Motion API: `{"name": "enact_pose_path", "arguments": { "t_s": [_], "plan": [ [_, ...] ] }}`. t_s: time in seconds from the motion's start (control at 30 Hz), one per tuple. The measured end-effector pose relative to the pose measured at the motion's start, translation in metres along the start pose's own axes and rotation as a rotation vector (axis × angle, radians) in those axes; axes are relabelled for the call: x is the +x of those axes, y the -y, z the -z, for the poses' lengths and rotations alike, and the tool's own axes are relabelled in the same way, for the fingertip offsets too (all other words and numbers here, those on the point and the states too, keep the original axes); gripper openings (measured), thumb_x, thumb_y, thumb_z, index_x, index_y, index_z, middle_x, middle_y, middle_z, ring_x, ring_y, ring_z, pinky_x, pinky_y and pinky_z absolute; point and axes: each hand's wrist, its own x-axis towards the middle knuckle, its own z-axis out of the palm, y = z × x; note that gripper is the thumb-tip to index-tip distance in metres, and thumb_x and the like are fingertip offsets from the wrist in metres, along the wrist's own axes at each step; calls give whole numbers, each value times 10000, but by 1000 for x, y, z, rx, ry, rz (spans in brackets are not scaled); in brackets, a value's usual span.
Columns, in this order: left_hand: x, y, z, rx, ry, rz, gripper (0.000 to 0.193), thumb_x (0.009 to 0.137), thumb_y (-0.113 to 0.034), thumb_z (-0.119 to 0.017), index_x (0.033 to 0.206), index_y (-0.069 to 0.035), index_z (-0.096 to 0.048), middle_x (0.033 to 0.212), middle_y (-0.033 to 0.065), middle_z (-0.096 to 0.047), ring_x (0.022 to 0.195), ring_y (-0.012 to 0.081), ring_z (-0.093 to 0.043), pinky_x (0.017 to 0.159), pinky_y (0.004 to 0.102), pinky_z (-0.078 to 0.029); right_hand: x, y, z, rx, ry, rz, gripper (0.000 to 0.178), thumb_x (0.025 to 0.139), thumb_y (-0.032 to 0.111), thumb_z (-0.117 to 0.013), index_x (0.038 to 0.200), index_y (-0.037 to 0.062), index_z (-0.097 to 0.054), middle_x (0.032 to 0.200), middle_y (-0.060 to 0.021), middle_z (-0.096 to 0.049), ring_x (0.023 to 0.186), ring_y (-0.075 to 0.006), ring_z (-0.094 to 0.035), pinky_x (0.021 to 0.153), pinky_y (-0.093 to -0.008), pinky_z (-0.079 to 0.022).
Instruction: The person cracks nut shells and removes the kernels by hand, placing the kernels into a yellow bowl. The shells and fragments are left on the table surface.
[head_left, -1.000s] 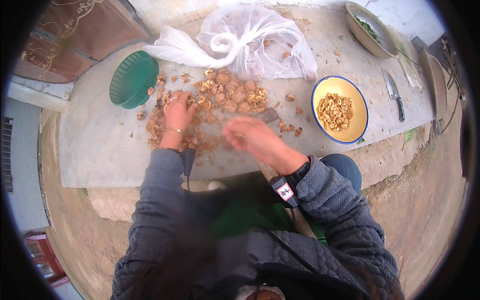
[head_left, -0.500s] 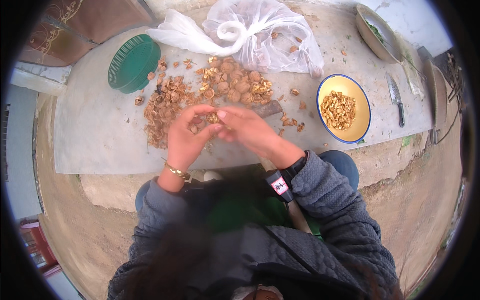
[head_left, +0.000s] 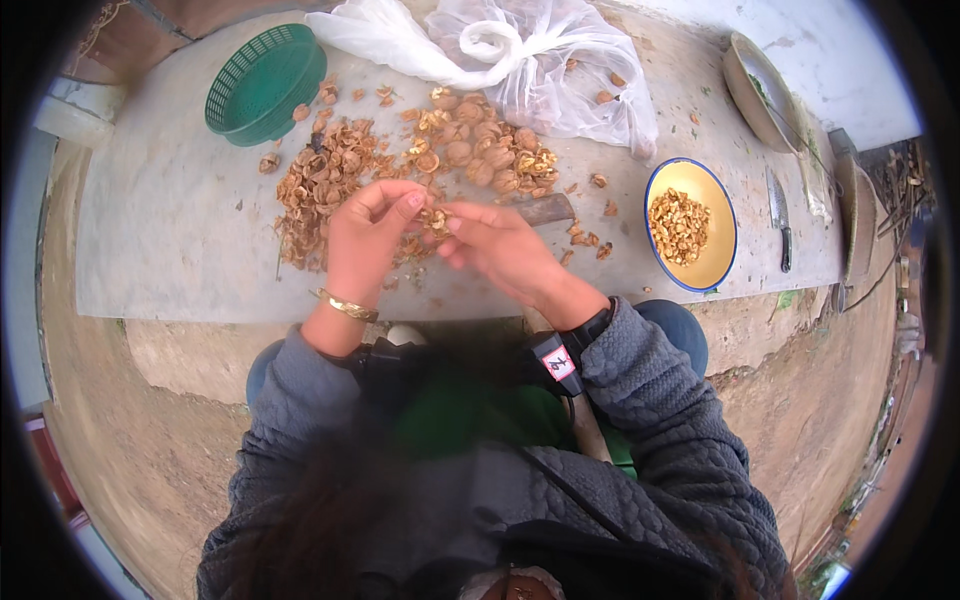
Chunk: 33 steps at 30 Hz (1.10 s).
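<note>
A cracked walnut (head_left: 436, 222) is pinched between my two hands over the near part of the table. My left hand (head_left: 372, 228) grips its left side with thumb and fingertips. On the other side, the thumb and fingers of my right hand (head_left: 505, 250) close on the same nut. Behind my left hand lies a heap of broken shells (head_left: 325, 190). Past my fingers is a pile of whole and cracked walnuts (head_left: 490, 150). A yellow bowl with a blue rim (head_left: 722, 258) holds shelled kernels (head_left: 680, 226) to my right.
A green plastic basket (head_left: 262, 88) stands at the far left. Behind the walnuts lies a translucent white bag (head_left: 560, 80) with nuts inside. A knife (head_left: 780, 220) lies right of the bowl, near a large shallow pan (head_left: 750, 85). A wooden piece (head_left: 545, 209) is beside my right hand.
The view has shifted slightly. My fingers have moved on the walnut: the left thumb now points up, and more of the pale kernel shows between my hands.
</note>
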Motion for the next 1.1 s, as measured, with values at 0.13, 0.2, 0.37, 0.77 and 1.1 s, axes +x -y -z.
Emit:
{"name": "enact_pose_path", "arguments": {
  "t_s": [0.13,0.2,0.37,0.77,1.1],
  "plan": [
    [4,8,8,-240,-44,147,154,957,-128,-601,1055,-14,-632,989,76,-679,883,138,-634,763,270,-528,4,-4,-7,46,-28,8,307,1005,112,-459,1258,-36,-551,1037,-79,-642,855,-109,-587,759,-253,-500],
    [2,12,8,-285,-49,155,157,959,-128,-599,1062,-11,-620,1006,81,-671,884,145,-633,768,275,-534,5,-7,-8,61,-34,23,291,1000,93,-451,1235,-45,-554,1006,-82,-643,851,-117,-595,751,-257,-505],
    [10,17,11,-345,-171,94,156,964,-127,-590,1057,-4,-613,1014,88,-666,888,151,-638,814,285,-553,7,-8,-8,58,-66,13,299,979,64,-461,1240,-41,-562,1066,-105,-646,890,-135,-606,787,-269,-499],
    [14,15,57,825,-106,-227,180,950,-94,-583,1089,-24,-673,1015,29,-692,879,88,-638,774,244,-510,-2,3,9,2,-169,43,287,953,68,-506,1212,-29,-582,1030,-115,-667,867,-133,-618,783,-265,-497],
    [-24,12,-13,259,118,-66,234,926,-165,-652,1062,-1,-557,883,64,-640,767,82,-613,666,235,-508,-11,6,-2,-194,-70,149,288,990,115,-496,1255,48,-587,960,-24,-641,796,-85,-577,728,-242,-493]
  ]
}}
